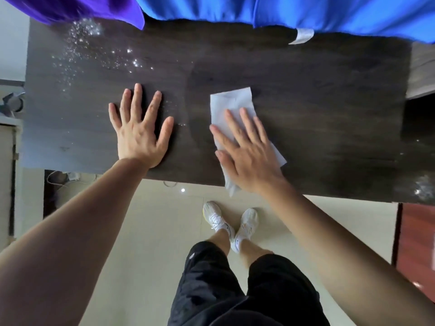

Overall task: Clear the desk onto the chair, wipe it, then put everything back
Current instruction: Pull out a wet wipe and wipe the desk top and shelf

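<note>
The dark wooden desk fills the upper half of the head view. My right hand lies flat on a white paper towel near the desk's front edge, pressing it to the wood; one corner of the towel hangs over the edge. My left hand rests flat on the bare desk to the left, fingers spread, with nothing in it. Water droplets glisten on the far left of the desk, and more droplets sit at the front right corner. The chair is out of sight.
Blue cloth and purple cloth hang over the desk's far edge. A reddish cabinet stands at the right, a pale cabinet at the left. Cables lie under the desk. My feet stand on the tiled floor.
</note>
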A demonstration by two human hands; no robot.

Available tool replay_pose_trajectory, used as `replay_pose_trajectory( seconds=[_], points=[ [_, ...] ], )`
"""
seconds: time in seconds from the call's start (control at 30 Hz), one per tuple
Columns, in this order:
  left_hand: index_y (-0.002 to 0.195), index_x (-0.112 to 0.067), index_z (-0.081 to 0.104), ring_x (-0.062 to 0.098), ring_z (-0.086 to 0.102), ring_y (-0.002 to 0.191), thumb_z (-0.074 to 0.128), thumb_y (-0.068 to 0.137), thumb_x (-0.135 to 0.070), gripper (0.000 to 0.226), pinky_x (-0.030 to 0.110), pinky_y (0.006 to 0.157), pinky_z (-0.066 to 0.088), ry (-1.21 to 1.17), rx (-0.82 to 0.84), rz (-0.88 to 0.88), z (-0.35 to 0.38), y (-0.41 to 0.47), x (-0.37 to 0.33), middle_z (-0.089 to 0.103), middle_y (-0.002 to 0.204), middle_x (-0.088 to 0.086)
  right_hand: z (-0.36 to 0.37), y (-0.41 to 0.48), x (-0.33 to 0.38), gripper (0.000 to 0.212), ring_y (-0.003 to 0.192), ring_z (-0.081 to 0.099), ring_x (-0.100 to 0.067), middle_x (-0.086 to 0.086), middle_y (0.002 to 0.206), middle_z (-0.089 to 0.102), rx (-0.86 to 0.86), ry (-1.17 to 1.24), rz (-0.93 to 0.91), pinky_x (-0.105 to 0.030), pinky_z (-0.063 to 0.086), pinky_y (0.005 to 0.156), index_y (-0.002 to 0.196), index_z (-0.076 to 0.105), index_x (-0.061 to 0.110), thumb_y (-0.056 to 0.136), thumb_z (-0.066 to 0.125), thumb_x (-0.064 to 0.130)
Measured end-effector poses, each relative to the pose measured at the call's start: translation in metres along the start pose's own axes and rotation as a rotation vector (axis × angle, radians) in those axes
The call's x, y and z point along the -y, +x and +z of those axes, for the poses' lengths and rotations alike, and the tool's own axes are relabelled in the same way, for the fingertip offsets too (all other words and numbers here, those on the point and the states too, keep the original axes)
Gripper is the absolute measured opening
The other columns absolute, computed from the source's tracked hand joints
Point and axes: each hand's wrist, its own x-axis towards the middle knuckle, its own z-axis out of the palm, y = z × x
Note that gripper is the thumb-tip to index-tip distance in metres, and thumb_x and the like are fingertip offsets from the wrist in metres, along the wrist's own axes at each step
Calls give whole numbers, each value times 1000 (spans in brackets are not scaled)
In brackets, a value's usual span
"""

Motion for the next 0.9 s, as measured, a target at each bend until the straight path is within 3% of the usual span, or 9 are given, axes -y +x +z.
replay_pose_trajectory(
  seconds=[0.2, 0.33, 0.57, 0.7, 0.8, 0.9],
  points=[
    [153, -32, 30, 34, 14, 150, 27, 99, -62, 62, 62, 118, 7, -4, -26, 0, 3, 0, 3, 19, 164, 10, -20, -37, -111, 58, 153, 8, -39, -14, 167, 12, -29, -99, 367, -56, 12, 122, 159, 21, 27, 105, 26, 47],
    [152, -33, 30, 32, 15, 150, 23, 98, -65, 63, 60, 118, 6, -2, -40, 3, 5, 2, 5, 19, 164, 9, -19, 8, -86, 63, 152, 9, -43, -15, 166, 12, -73, -62, 570, -57, 10, 121, 160, 19, 26, 103, 23, 53],
    [153, -32, 31, 31, 15, 150, 29, 99, -60, 61, 60, 119, 7, -8, -31, -19, 1, 2, 3, 20, 164, 8, -7, 53, 9, 70, 151, 9, -45, -15, 166, 14, -54, -20, 222, -56, 7, 122, 159, 24, 24, 101, 24, 62],
    [153, -33, 31, 31, 15, 150, 26, 98, -63, 62, 59, 119, 6, -11, -35, -12, 3, 2, 5, 20, 164, 7, 1, 21, -5, 68, 152, 9, -41, -12, 166, 15, -74, -25, 63, -55, 10, 122, 159, 25, 27, 101, 27, 64],
    [152, -34, 30, 30, 16, 150, 25, 98, -64, 62, 60, 119, 7, -11, -22, -14, 4, 3, 5, 21, 164, 7, 2, -12, -43, 66, 153, 10, -39, -10, 166, 16, -104, -74, 155, -54, 9, 123, 158, 24, 30, 101, 29, 63],
    [153, -33, 30, 31, 15, 150, 26, 98, -64, 63, 61, 118, 8, -10, -12, -7, 2, 3, 3, 20, 164, 8, -8, -46, -94, 68, 153, 4, -38, -9, 168, 6, -39, -129, 398, -56, 8, 122, 160, 13, 31, 101, 22, 65]
  ],
)
